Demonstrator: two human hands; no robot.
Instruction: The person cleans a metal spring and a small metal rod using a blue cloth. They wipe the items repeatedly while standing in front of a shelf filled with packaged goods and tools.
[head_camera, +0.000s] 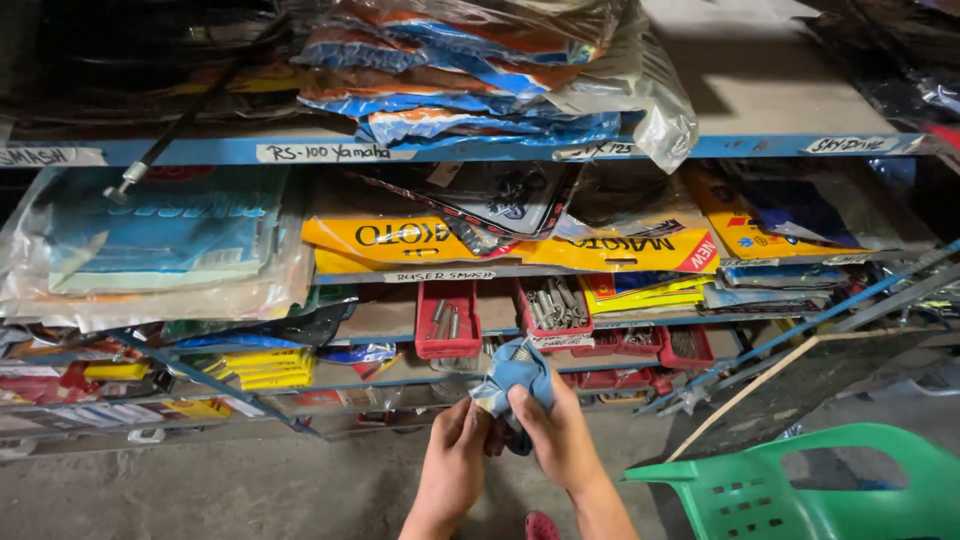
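Note:
Low in the middle of the head view, my left hand and my right hand are together on a crumpled blue cloth. The right hand grips the cloth from below and behind. Fingers of the left hand pinch at something small and dark under the cloth; what it is cannot be made out. Both hands are held in front of the lower shelves.
Blue metal shelves carry stacked plastic-wrapped packs in blue, orange and yellow. Red bins with metal bolts sit just behind my hands. A green plastic chair stands at lower right, beside a leaning board. Concrete floor lies below.

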